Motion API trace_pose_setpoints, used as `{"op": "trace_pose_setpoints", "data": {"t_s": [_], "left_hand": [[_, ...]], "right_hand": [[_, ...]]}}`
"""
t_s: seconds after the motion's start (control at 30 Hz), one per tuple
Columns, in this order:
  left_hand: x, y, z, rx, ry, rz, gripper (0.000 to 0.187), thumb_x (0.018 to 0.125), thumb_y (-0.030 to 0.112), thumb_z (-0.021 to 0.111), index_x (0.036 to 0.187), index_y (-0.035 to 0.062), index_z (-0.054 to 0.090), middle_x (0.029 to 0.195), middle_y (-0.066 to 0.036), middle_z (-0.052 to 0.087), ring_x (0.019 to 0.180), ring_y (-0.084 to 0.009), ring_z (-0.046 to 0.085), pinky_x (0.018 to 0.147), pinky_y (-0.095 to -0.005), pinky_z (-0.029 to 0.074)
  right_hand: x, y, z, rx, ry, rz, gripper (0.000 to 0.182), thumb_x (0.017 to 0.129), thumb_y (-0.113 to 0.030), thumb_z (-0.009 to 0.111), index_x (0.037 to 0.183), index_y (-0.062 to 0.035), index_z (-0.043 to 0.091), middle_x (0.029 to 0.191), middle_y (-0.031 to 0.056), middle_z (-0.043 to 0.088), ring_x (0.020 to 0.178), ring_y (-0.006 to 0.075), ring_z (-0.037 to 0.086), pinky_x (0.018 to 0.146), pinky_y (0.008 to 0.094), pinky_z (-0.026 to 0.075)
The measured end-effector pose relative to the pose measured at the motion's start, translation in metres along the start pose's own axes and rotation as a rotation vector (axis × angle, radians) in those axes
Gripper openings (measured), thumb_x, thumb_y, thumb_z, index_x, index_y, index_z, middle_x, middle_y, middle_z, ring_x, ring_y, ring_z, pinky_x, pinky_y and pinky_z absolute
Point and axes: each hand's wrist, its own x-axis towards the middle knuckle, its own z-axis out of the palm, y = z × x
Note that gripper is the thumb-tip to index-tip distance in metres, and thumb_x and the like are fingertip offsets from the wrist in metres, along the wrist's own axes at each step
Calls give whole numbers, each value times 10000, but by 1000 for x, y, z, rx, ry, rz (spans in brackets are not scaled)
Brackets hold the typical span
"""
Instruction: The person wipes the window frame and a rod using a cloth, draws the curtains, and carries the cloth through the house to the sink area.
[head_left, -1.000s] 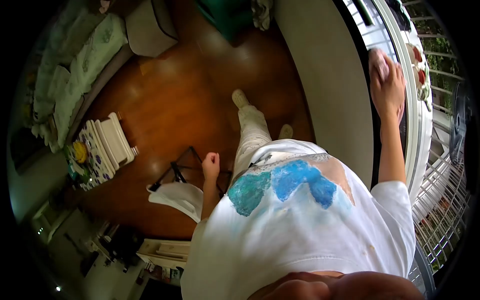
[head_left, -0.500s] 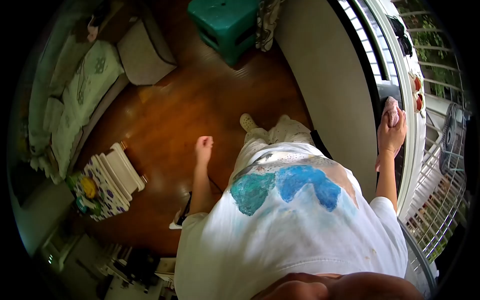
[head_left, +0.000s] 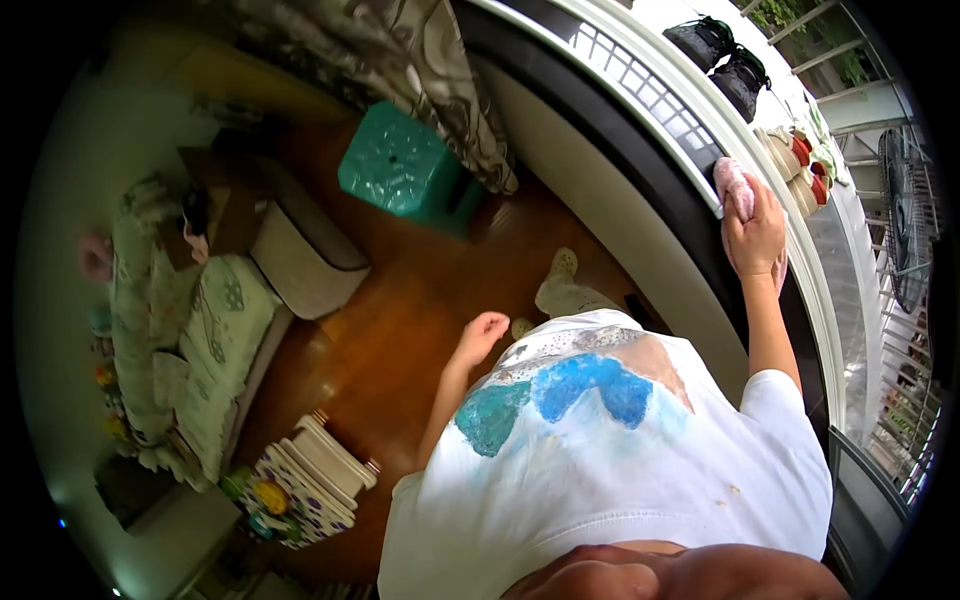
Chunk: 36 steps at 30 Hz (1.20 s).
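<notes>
A pink cloth (head_left: 735, 192) lies bunched under my right hand (head_left: 757, 235), whose fingers are wrapped round it. The cloth touches the dark window sill (head_left: 695, 205) beside the white sliding track (head_left: 655, 112), and part of it hangs below my palm. My left hand (head_left: 484, 335) hangs over the wooden floor, away from the sill, with its fingers curled together and nothing visible in them. The white painted shirt (head_left: 590, 450) is close to my left forearm.
A green stool (head_left: 395, 165) stands by a patterned curtain (head_left: 435, 75). Black shoes (head_left: 740, 80) and red-and-white shoes (head_left: 800, 165) rest outside the window, near a fan (head_left: 903, 220). At left are a sofa (head_left: 225, 345) and a small covered stool (head_left: 310, 480).
The view has turned, and more of the curtain, sill and shoes shows. My right hand has moved forward along the sill with the cloth. My left hand has come nearer the shirt.
</notes>
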Motion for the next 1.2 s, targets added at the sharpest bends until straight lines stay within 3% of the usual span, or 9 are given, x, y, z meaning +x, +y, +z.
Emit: {"op": "trace_pose_setpoints", "data": {"t_s": [0.13,0.23,0.3,0.43,0.53,0.73,0.93,0.97,1.2], "left_hand": [[67,145,20,277,153,510,162,908,151,647,1021,37,626,783,-24,599,700,-85,536,622,-240,453],[97,263,46,348,223,757,160,913,75,614,1057,5,616,938,-48,649,805,-106,604,714,-235,488],[114,321,54,582,450,1220,212,827,40,641,1033,8,602,1008,-139,598,990,-320,568,890,-396,459],[123,395,30,695,1077,1417,631,781,166,764,1290,5,428,1336,-172,391,1267,-344,356,1064,-478,306],[121,433,-5,763,1332,1448,856,709,231,832,1373,6,341,1346,-219,356,1259,-398,339,1060,-520,288],[169,490,-77,778,1480,1355,954,677,151,819,1441,39,259,1369,-285,279,1260,-472,301,1036,-564,301],[202,552,-203,760,1357,1163,796,812,50,603,1486,29,180,1432,-276,371,1290,-422,414,1066,-483,352],[200,564,-220,784,1300,1021,764,838,44,568,1489,25,169,1436,-276,368,1283,-418,426,1050,-488,372],[222,638,-384,1015,1289,435,677,934,106,510,1496,8,145,1444,-252,378,1243,-406,474,1002,-488,438]], "right_hand": [[7,-7,-1,53,-22,19,388,783,-241,643,1149,-112,618,1063,104,648,1008,314,588,877,413,426],[10,-6,-2,86,-14,1,392,747,-195,651,1123,-87,623,1038,103,650,984,318,587,862,416,436],[11,-5,-8,101,-42,-5,391,734,-170,653,1115,-83,628,1044,115,648,991,324,590,874,397,444],[-3,7,-24,361,-46,179,367,750,-130,685,1108,-59,642,1072,146,645,1022,341,602,906,382,462],[-45,41,-23,558,127,554,365,827,-87,678,1170,24,619,1171,163,644,1086,237,611,967,338,448],[-65,66,-53,915,489,866,333,938,-65,523,1219,113,554,1198,180,620,1095,231,612,984,332,456],[-39,-2,-41,982,437,768,352,932,-63,508,1239,106,544,1205,172,618,1096,241,612,986,344,457],[-34,-12,-31,917,447,725,301,942,-118,572,1187,54,594,1123,100,642,1007,160,606,913,283,464],[37,-109,17,1031,356,686,343,910,-99,600,1216,54,566,1124,81,630,999,144,598,898,263,454]]}}
